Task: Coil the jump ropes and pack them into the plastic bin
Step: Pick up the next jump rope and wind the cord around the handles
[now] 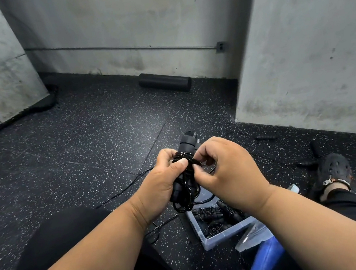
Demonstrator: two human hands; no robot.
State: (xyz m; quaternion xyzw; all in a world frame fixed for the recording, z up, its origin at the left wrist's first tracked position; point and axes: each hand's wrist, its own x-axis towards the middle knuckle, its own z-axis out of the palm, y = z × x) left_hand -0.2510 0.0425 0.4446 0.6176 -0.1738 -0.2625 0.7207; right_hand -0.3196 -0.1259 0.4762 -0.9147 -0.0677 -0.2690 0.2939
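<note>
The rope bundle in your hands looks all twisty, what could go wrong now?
The loops of the jump rope hang loose below the left hand, so they might spring open if the right hand lets its pinched strand slip. The plastic bin below already holds coiled ropes, so a loose bundle could tangle with them. More cord and handles lie on the floor and could snag a foot.

Rope bundle (185,180) above bin (224,235); coiled ropes (217,218) inside; roller (165,82) against wall.
</note>
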